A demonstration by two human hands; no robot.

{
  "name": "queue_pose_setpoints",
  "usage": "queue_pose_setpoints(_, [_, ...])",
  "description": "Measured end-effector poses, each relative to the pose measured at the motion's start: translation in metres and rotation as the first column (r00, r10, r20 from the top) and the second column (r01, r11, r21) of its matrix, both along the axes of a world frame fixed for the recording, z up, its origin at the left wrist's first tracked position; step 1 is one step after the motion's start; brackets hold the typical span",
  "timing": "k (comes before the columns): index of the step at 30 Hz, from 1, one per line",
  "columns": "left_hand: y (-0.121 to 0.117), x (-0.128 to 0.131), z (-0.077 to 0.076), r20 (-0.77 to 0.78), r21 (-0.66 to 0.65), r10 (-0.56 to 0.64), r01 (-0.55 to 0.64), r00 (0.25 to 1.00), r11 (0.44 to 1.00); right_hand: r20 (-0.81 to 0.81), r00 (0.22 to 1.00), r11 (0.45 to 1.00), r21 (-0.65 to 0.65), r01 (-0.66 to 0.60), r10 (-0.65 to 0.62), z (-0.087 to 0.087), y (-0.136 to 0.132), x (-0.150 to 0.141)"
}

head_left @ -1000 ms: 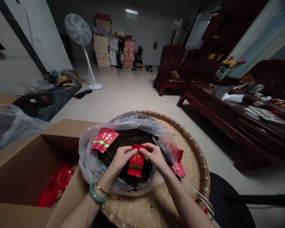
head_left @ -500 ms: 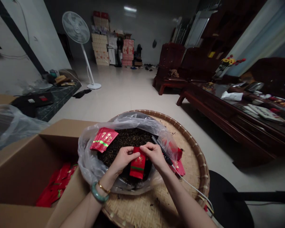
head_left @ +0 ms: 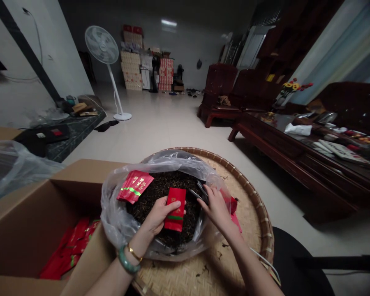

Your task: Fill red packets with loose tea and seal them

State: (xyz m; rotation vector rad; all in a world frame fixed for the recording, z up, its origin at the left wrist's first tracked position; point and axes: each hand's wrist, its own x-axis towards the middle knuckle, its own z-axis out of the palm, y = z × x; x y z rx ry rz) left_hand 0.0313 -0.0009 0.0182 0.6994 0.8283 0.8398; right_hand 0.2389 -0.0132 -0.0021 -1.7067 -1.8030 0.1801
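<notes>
My left hand [head_left: 158, 213] pinches a red packet [head_left: 175, 209] with gold lettering and a green band, its thumb across the front. The packet is upright over dark loose tea leaves [head_left: 172, 176] in a clear plastic bag [head_left: 111, 213]. To the right, my right hand [head_left: 217, 207] closes round a black corded tong-like tool [head_left: 201, 192], whose two arms stand apart at the tips. Part of the tool is hidden by the fingers. A fanned stack of red packets [head_left: 135, 186] lies on the bag's left side.
The bag rests on a round woven bamboo tray [head_left: 262, 197]. An open cardboard box [head_left: 83, 168] at left holds several red packets [head_left: 70, 246]. More red packets [head_left: 234, 213] lie right of the bag. A white cord [head_left: 265, 261] crosses the tray's right edge.
My right hand has let go of the packet's top and moved right onto the black tong-like tool, whose arms now show apart. My left hand keeps the packet, now gripped at its side.
</notes>
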Motion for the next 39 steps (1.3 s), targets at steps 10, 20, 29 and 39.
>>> queue_pose_setpoints(10, [-0.011,0.001,0.010,-0.038,-0.030,0.032,-0.033,0.999,0.999,-0.161,0.987,0.997,-0.080,-0.021,0.008,0.000,0.005,0.020])
queue_pose_setpoints(20, [-0.009,0.001,0.014,-0.252,0.232,-0.003,0.063,0.968,0.971,-0.438,0.866,0.852,-0.332,-0.405,0.241,0.077,-0.026,0.007])
queue_pose_setpoints(29, [-0.004,-0.002,0.008,-0.295,0.239,-0.041,0.115,0.955,0.964,-0.478,0.855,0.870,-0.312,-0.381,0.202,0.072,-0.016,-0.004])
queue_pose_setpoints(39, [-0.002,0.000,0.009,-0.333,0.248,-0.081,0.170,0.939,0.954,-0.513,0.835,0.857,-0.322,-0.403,0.200,0.070,-0.009,-0.007])
